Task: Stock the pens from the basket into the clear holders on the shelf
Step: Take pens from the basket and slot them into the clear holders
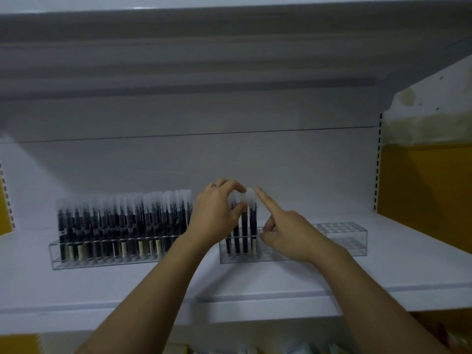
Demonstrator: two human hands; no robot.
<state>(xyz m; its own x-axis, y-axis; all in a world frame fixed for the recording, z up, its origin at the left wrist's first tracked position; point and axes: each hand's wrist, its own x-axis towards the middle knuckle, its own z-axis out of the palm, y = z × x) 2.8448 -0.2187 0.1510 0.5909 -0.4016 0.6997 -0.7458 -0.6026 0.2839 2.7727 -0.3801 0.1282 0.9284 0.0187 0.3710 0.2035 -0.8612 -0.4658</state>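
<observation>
Pens with dark barrels and frosted white caps stand upright at the left end of the right holder. This clear rack with a grid of holes sits on the white shelf, and only a few of its slots are filled, with open holes showing toward its right end. Left hand reaches up from below and grasps these pens at the top. Its thumb and fingers curl round the caps of the leftmost ones, and its palm hides part of their barrels. Right hand comes in just beside it, over the middle of the same holder. Its index finger is stretched out straight with the tip touching the cap of the rightmost pen, while the other fingers and thumb are folded toward the palm with nothing seen in them. The two hands are close, with the pen caps between them. Left holder, another clear rack, stands apart to the left on the same shelf, in line with the first. It is packed with stocked pens of the same kind, upright in tight rows, some with pale labels low on the barrel. Behind both racks is a white back panel, and a yellow wall shows at the right edge. Dim light and slight blur keep the pens from being counted.
</observation>
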